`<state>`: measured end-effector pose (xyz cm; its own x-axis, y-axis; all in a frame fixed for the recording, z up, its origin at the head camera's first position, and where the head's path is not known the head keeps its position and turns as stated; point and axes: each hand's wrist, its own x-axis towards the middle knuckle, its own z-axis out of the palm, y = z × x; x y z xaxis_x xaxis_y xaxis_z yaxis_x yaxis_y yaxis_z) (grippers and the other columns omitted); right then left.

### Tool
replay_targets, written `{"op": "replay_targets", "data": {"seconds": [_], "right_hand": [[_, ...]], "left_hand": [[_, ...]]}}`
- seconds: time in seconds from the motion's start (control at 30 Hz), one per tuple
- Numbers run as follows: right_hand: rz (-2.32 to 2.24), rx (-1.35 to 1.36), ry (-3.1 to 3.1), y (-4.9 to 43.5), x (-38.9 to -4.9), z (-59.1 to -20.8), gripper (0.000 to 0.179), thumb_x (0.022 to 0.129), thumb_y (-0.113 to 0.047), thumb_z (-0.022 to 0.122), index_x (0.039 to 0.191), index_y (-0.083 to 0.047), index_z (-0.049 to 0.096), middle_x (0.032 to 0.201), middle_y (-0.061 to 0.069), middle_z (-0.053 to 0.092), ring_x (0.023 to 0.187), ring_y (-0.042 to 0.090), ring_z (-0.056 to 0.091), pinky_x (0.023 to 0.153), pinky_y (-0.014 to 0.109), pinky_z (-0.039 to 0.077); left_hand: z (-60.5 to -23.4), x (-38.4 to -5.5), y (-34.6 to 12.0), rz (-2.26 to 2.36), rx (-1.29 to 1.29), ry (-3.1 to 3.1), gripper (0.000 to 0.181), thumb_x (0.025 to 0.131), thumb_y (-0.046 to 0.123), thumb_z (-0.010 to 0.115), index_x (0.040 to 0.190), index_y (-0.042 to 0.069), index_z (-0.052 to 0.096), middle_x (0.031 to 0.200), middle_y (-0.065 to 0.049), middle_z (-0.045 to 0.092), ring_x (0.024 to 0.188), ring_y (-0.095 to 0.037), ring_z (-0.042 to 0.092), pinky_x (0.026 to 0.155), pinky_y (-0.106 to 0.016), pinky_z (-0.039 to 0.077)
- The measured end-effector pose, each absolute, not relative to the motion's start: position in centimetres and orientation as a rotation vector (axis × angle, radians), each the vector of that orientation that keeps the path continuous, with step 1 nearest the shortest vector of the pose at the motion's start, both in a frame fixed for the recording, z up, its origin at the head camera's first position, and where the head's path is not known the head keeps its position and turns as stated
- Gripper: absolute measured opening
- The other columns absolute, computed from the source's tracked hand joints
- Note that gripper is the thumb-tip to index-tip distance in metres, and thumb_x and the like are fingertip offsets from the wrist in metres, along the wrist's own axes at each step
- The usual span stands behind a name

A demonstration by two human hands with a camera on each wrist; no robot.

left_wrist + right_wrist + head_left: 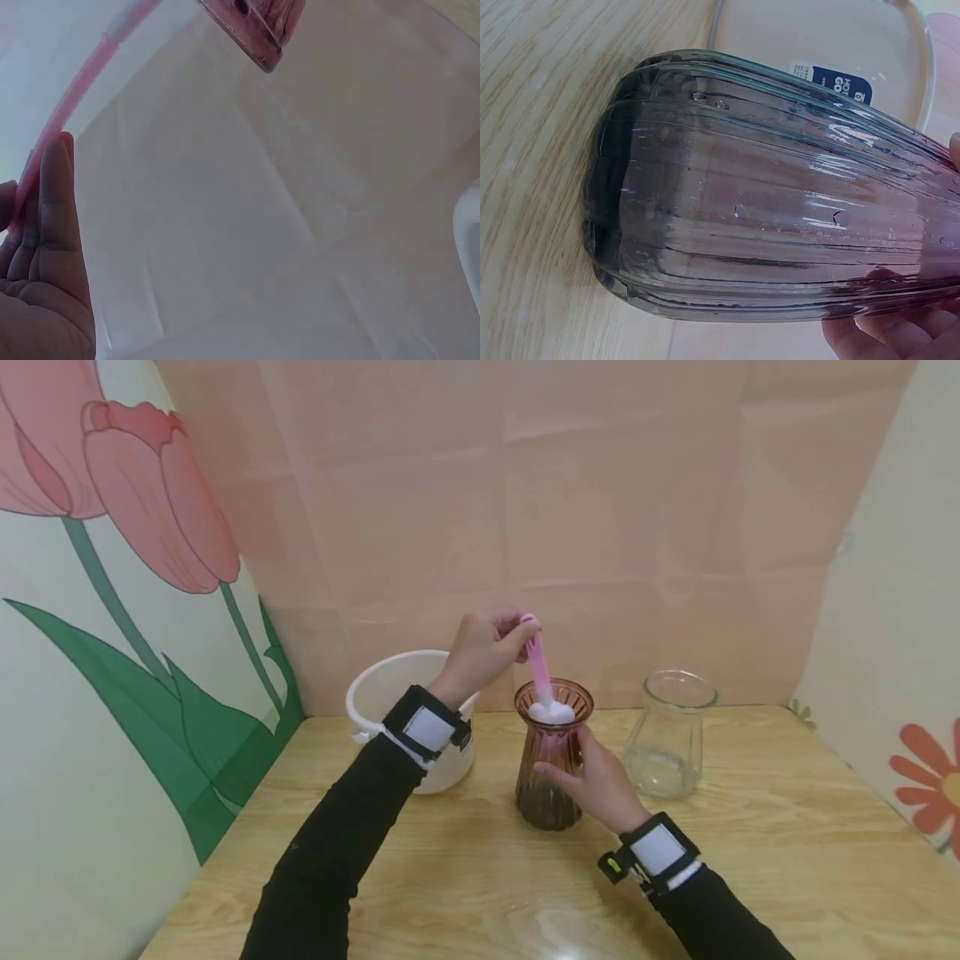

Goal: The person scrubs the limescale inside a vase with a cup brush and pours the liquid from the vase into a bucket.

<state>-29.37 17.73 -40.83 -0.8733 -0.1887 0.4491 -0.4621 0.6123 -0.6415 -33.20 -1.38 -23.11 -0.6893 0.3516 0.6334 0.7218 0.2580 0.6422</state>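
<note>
A ribbed purple glass vase (550, 777) stands upright on the table, its mouth flared. My right hand (603, 781) grips its side below the rim, thumb at the front; in the right wrist view, fingers (885, 334) curl round the upper part of the vase (765, 195). With the fingertips my left hand (487, 647) pinches the top of a long-handled pink cleaning brush (537, 664). Its white sponge-like head (551, 712) sits in the vase's mouth. The pink handle (75, 94) also rises from the hand in the left wrist view.
A white plastic bucket (358, 697) stands at the left, partly behind my left forearm; its label (832, 82) shows in the right wrist view. A clear glass vase (667, 743) stands to the right. A pinkish covered wall (637, 527) closes off the table's back.
</note>
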Motion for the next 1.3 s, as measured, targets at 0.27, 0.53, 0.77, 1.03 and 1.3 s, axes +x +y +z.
{"op": "replay_targets", "data": {"seconds": [0.27,0.53,0.77,1.03,1.3], "right_hand": [[1.114,0.530,-2.490,17.6,-29.3,-40.9,0.089,0.082,-0.053,0.072,0.145,-0.004,0.031,0.124,0.023,0.057,0.102,0.034,0.061,0.077,0.050,0.052],[1.144,0.533,-2.488,17.6,-29.2,-40.8,0.088,0.082,-0.053,0.071,0.145,-0.006,0.031,0.129,0.023,0.055,0.109,0.035,0.059,0.083,0.051,0.051],[1.151,0.546,-2.491,17.6,-29.0,-40.7,0.086,0.083,-0.050,0.072,0.146,-0.008,0.030,0.133,0.024,0.052,0.114,0.036,0.056,0.086,0.052,0.049],[1.140,0.557,-2.478,17.6,-28.9,-40.7,0.078,0.084,-0.045,0.074,0.141,-0.009,0.035,0.119,0.018,0.059,0.093,0.026,0.058,0.072,0.041,0.049],[1.105,0.564,-2.473,17.5,-29.1,-40.9,0.078,0.084,-0.043,0.074,0.142,-0.008,0.034,0.115,0.017,0.060,0.087,0.025,0.057,0.069,0.039,0.049]], "left_hand": [[-23.0,-33.3,-1.4,-1.412,-0.982,-2.138,0.017,0.096,0.009,0.062,0.091,-0.005,0.069,0.076,-0.011,0.070,0.060,-0.018,0.065,0.059,-0.027,0.055],[-24.3,-33.5,-0.9,-1.404,-1.059,-2.229,0.015,0.097,0.009,0.060,0.092,-0.004,0.068,0.074,-0.010,0.066,0.062,-0.017,0.064,0.059,-0.027,0.055],[-25.9,-33.4,-0.3,-1.353,-1.132,-2.386,0.018,0.098,0.013,0.059,0.087,0.000,0.066,0.068,-0.007,0.063,0.059,-0.022,0.062,0.054,-0.026,0.053],[-26.9,-33.4,0.4,-1.267,-1.204,-2.524,0.020,0.098,0.015,0.059,0.083,0.003,0.065,0.068,-0.008,0.062,0.060,-0.018,0.059,0.054,-0.023,0.048],[-27.5,-33.7,0.8,-1.127,-1.286,-2.579,0.021,0.098,0.015,0.059,0.082,0.004,0.066,0.065,-0.004,0.062,0.058,-0.012,0.058,0.054,-0.021,0.046]]}}
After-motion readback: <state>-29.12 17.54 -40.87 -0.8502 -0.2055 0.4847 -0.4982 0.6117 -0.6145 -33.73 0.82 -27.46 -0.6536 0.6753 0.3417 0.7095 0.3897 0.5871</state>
